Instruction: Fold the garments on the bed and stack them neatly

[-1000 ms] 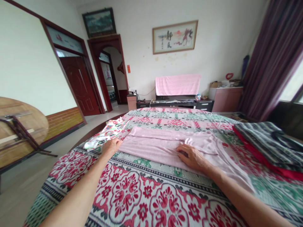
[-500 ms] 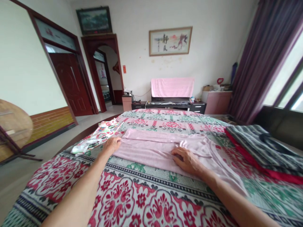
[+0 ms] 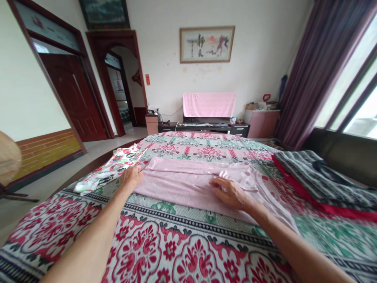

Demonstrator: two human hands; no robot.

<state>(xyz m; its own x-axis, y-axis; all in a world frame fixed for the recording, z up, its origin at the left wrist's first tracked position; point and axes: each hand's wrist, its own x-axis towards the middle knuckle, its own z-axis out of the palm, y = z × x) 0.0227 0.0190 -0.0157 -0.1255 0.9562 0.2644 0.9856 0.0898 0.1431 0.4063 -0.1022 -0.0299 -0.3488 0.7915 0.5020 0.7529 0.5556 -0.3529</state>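
Note:
A pale pink shirt [image 3: 182,182] lies folded lengthwise across the patterned cloth, its short sleeve laid back over the right part. My left hand [image 3: 131,179] is closed on the shirt's left end, thumb side toward the fabric. On the middle right of the shirt rests my right hand [image 3: 229,192], palm down and near the sleeve, with its fingers stretched over the fabric. Just beyond my left hand is a white garment with a colourful print [image 3: 118,163], loosely spread.
A red and green flowered cloth [image 3: 141,243] covers the round table. Folded black-and-white striped clothing [image 3: 312,173] lies on red fabric [image 3: 297,192] at the right. Farther off, a pink cloth [image 3: 209,104] drapes over a screen on a low cabinet [image 3: 240,130].
The view has tilted down and turned slightly right. My left hand keeps its hold on the shirt's end. The fingers of my right hand look a little straighter on the fabric.

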